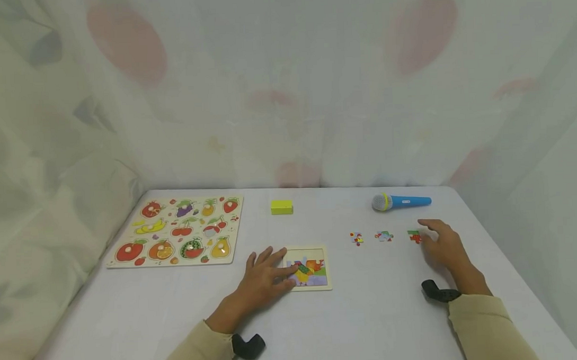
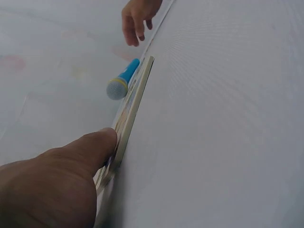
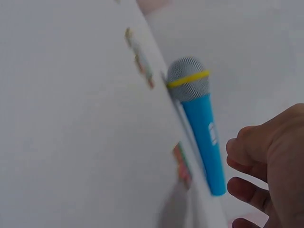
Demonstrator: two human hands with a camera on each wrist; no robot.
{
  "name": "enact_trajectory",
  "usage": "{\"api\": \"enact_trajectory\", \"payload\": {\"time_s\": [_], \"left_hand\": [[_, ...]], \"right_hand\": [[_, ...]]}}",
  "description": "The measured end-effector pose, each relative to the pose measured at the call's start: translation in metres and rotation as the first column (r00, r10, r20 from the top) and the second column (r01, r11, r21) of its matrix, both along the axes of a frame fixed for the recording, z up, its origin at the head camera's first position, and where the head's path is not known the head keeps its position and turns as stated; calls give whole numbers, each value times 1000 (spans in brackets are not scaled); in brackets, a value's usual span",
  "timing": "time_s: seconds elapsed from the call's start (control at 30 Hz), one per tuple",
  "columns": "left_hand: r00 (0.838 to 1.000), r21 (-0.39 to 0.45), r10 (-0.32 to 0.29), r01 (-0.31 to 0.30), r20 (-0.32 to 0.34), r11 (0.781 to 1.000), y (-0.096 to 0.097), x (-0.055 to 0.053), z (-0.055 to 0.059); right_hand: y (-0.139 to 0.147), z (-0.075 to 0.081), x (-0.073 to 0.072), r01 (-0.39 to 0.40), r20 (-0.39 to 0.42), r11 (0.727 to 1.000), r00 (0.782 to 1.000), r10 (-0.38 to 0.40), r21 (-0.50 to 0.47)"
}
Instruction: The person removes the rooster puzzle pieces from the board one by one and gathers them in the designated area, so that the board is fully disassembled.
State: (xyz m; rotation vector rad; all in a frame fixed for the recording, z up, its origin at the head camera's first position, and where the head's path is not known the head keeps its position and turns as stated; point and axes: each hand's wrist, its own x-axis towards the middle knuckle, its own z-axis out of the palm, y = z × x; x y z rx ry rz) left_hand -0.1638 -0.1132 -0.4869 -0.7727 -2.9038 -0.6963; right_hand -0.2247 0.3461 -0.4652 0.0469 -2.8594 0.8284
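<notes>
My left hand (image 1: 263, 280), fingers spread, rests on the left side of a small framed jigsaw puzzle (image 1: 328, 269). Its index fingertip touches the colourful bird picture, and the upper part of the tray shows bare board. In the left wrist view the thumb lies along the frame's edge (image 2: 138, 97). My right hand (image 1: 447, 248) hovers with loosely bent fingers, holding nothing, just right of a green and red puzzle piece (image 1: 414, 236). To its left lie a pale blue and green piece (image 1: 384, 236) and a yellow and red piece (image 1: 357, 238).
A blue toy microphone (image 1: 404, 201) with a grey head lies behind the loose pieces. A yellow block (image 1: 282, 207) sits at the back middle. On the left lies a fruit peg board (image 1: 172, 259). Patterned curtains (image 1: 285, 95) hang behind the white table (image 1: 360, 326).
</notes>
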Motion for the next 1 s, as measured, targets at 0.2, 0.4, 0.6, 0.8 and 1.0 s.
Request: {"api": "enact_trajectory", "payload": {"time_s": [0.2,0.4,0.6,0.8,1.0], "left_hand": [[1000,1,8,-8,10,1000,0,0,1],[1000,1,11,-11,9,1000,0,1,1],[1000,-9,20,-20,4,1000,0,2,1],[999,-33,46,-46,2,998,0,3,2],[999,-31,46,-46,7,998,0,3,2]], "right_hand": [[-22,27,7,-61,-223,998,973,55,-21],[-48,49,13,-135,-331,990,937,114,-40],[-72,63,21,-226,-383,971,906,180,-79],[-96,73,25,-306,-415,947,877,243,-92],[-120,78,28,-371,-447,925,844,298,-84]]}}
